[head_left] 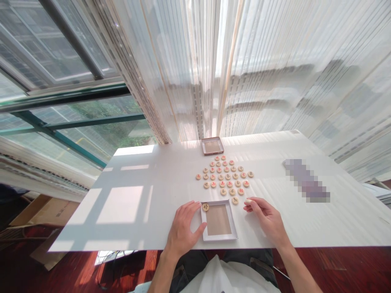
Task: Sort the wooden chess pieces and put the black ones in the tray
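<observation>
My left hand (185,228) lies at the left side of a shallow white box (234,224), fingers stretched and thumb apart, tips touching its rim. A round xiangqi piece (205,207) with a black character lies in the box's far left corner. To the right of the box, my right hand (265,217) is just above the table with its fingers pinched together. Something pale shows at the fingertips, too small to tell. Closest to it is a black-marked xiangqi piece (235,200) on the table. Beyond are rows of several red- and black-marked pieces (227,177).
A second shallow box (213,146) sits by the far edge of the white table (165,183). A pixelated flat object (307,181) lies on the right. Sheer curtains (259,81) hang behind, with a window (76,81) at left. A cardboard box (49,209) stands on the floor.
</observation>
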